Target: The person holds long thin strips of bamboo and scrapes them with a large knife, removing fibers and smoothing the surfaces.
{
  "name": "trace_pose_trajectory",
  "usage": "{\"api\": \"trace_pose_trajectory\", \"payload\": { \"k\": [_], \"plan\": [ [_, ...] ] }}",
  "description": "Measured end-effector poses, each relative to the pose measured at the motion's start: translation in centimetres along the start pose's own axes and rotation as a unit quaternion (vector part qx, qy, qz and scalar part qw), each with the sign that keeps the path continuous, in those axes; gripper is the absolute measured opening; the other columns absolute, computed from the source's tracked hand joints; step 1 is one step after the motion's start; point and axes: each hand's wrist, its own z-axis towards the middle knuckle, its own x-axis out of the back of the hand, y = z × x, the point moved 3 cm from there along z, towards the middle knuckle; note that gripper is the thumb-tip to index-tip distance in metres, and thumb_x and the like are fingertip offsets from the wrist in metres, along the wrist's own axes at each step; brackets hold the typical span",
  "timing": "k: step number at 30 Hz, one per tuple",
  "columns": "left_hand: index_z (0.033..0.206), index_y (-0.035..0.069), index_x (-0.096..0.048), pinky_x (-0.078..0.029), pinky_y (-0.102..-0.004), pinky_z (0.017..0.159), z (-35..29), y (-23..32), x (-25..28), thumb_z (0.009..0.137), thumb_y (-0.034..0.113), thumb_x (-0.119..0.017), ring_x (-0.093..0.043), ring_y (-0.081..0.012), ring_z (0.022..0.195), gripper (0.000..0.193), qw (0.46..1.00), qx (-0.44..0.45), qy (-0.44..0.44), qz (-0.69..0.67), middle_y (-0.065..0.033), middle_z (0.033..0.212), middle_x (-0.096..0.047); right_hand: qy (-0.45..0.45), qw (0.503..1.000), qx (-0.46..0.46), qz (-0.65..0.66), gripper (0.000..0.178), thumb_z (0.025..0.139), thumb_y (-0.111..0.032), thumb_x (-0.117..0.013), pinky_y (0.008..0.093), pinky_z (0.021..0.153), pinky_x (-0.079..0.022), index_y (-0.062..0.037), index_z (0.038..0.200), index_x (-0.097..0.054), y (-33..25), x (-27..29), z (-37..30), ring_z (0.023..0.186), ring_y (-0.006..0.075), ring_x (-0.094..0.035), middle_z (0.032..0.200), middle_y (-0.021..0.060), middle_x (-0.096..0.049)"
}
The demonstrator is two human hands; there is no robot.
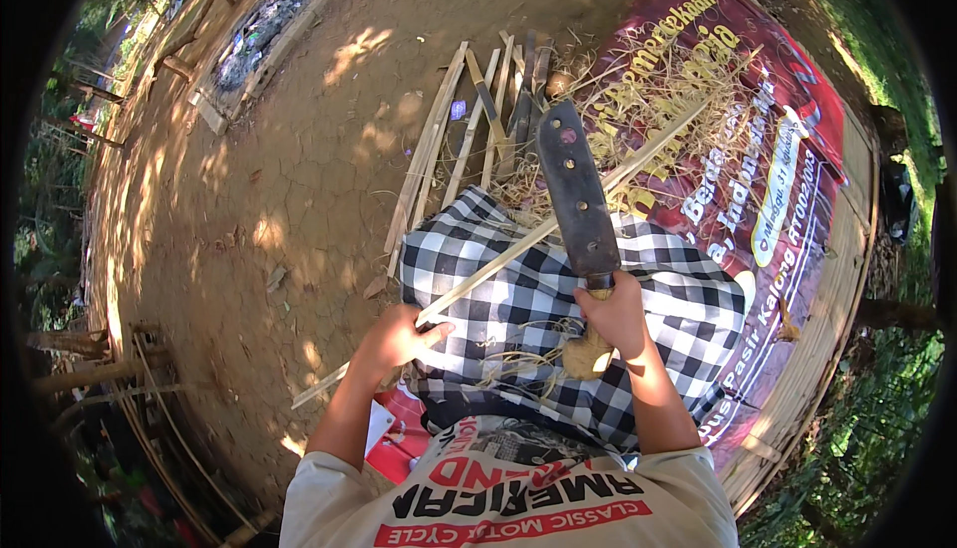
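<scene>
My left hand (pixel 392 341) is closed around a long pale bamboo strip (pixel 488 268), which slants from the lower left up to the far right across my lap. In my right hand (pixel 615 315) is the wooden handle (pixel 588 354) of a machete, my fingers wrapped round it. Its broad dark blade (pixel 570 174), pierced by several holes, points away from me and crosses over the strip, hiding a short part of it. I cannot tell whether they touch. Beneath both hands a black-and-white checked cloth (pixel 469 239) covers my lap, with a few thin curled shavings (pixel 523 361) on it.
Several split bamboo strips (pixel 431 149) lie on the bare earth ahead, beside dark long tools (pixel 522 100) and a round brown object (pixel 559 83). Shavings (pixel 648 75) are heaped on a dark red banner (pixel 797 204). A wood-framed ash pit (pixel 261 35) is at far left.
</scene>
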Motion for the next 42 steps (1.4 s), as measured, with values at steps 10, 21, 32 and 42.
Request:
{"api": "trace_pose_trajectory", "payload": {
  "k": [10,21,32,42],
  "plan": [
    [0.082,-0.003,-0.067,-0.042,-0.0362,0.055,1.2,-0.2,1.2,0.083,0.043,-0.073,-0.047,-0.0166,0.053,0.046,0.996,0.035,-0.084,0.01,-0.0095,0.055,-0.054,-0.062,0.996,-0.066,0.019,0.01,0.076,-0.001,-0.066,0.0282,0.048,-0.047,0.0045,0.077,-0.058,-0.8,1.9,1.7,0.052,0.0127,-0.059,0.063,0.0072,-0.061],
    [0.095,-0.001,-0.071,-0.045,-0.0353,0.057,1.6,-1.4,0.6,0.084,0.039,-0.073,-0.053,-0.0163,0.056,0.042,0.99,0.083,-0.106,0.041,-0.0117,0.067,-0.066,-0.07,0.987,-0.139,0.029,0.009,0.076,0.002,-0.067,0.028,0.049,-0.049,0.0039,0.081,-0.059,-0.7,2.8,2.0,0.053,0.0131,-0.061,0.066,0.0067,-0.062],
    [0.09,-0.003,-0.069,-0.048,-0.035,0.059,1.7,-1.2,0.4,0.083,0.041,-0.075,-0.059,-0.0162,0.061,0.046,0.992,0.089,-0.092,-0.014,-0.0116,0.069,-0.066,-0.072,0.988,-0.114,0.078,0.014,0.074,0.0,-0.066,0.0305,0.05,-0.051,0.0076,0.08,-0.057,-0.5,2.8,3.1,0.055,0.0157,-0.062,0.066,0.0099,-0.062],
    [0.09,-0.002,-0.069,-0.048,-0.0316,0.059,2.3,-1.4,0.0,0.083,0.036,-0.075,-0.057,-0.0134,0.063,0.04,0.994,0.004,-0.055,-0.092,-0.0085,0.07,-0.066,-0.067,0.987,-0.124,0.077,0.012,0.074,-0.001,-0.067,0.0281,0.046,-0.049,0.0059,0.081,-0.061,0.5,2.4,2.4,0.051,0.0137,-0.061,0.062,0.0074,-0.062]
  ]
}}
